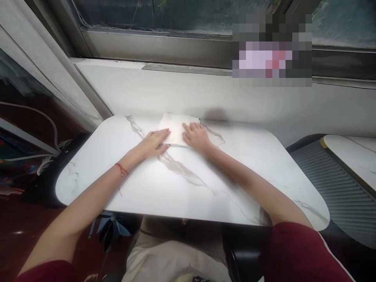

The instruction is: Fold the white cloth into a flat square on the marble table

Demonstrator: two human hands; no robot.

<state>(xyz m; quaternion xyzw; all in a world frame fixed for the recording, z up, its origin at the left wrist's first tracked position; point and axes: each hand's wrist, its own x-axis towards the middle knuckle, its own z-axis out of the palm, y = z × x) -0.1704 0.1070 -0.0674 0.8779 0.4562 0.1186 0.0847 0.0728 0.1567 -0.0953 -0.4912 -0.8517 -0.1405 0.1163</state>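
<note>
A flat white piece, cloth or paper (175, 133), lies near the far edge of a white marble-patterned table (141, 192). The left hand (153, 143) rests at its left side, thumb apart from the fingers; the right hand (197, 137) lies palm down over its right side, fingers slightly spread. Neither grasps anything visibly. A red string bracelet (121, 169) circles the left wrist. Behind the table stand a white wall (141, 86) and a metal window frame (161, 49).

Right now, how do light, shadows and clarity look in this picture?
Head view: the pale flat item looks washed out on the bright table; head view: a soft shadow marks the wall beyond the right hand; head view: coarse pixels hide part of the window.
</note>
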